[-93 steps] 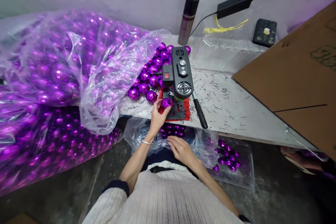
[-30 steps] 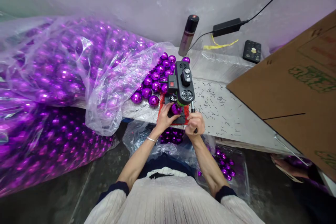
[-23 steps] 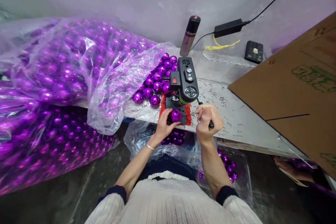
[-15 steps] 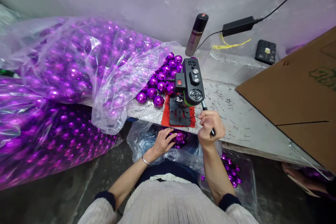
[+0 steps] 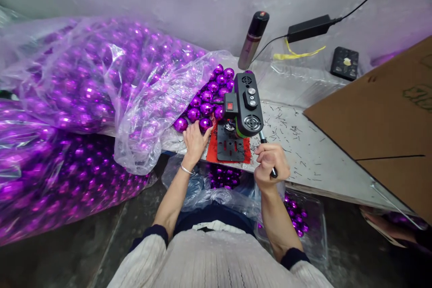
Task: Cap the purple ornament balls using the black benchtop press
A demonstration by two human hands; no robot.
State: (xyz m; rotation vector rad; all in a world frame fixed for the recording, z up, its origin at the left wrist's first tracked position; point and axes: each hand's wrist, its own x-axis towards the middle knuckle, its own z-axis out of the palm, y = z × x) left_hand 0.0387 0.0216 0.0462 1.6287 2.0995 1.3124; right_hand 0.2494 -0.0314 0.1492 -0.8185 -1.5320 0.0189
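Observation:
My left hand (image 5: 195, 142) is at the front of a pile of shiny purple mirror-faceted balls. Its thumb and fingers close around one purple ball (image 5: 205, 124) from the near side. My right hand (image 5: 271, 164) is wrapped round the black-gripped lever handle (image 5: 263, 137) of a small tabletop press (image 5: 249, 103). Black and boxy, the press has a red switch and a slotted base plate (image 5: 230, 146) lying on a red sheet (image 5: 212, 150). Below the table edge, a clear plastic bag (image 5: 189, 193) in front of my body holds more purple balls (image 5: 225, 176).
Large clear bags (image 5: 84, 76) full of purple balls fill the left side. A spray can (image 5: 254, 40) and a black power adapter (image 5: 308, 29) are behind the press. Dark scraps litter the white table (image 5: 303, 157). A cardboard box (image 5: 381, 121) takes up the right.
My left hand has moved up from the bag below the table edge, leaving the balls there, to a ball at the front of the pile. My right hand stays on the lever.

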